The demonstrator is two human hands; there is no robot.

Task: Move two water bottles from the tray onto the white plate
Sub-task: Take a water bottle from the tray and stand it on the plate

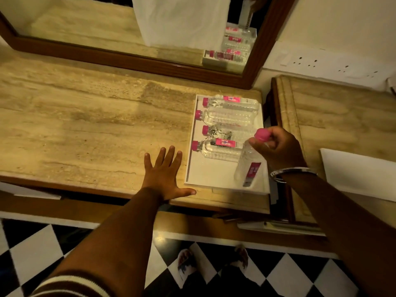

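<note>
Right hand (278,147) fingers cover the neck of the held bottle (248,166), below the pink cap. Label text on it too blurred to read. Beyond the grip, the third lying bottle (225,132) is partly hidden by hand. Right of the grip, white plate (360,172) cut by frame edge.

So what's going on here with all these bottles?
A person is standing at a stone counter, taking water bottles out of a white tray. The right hand grips one bottle by its pink cap, holding it tilted over the tray's near end. Four more bottles lie on their sides in the tray. The left hand rests flat and open on the counter beside the tray, holding nothing.
</note>
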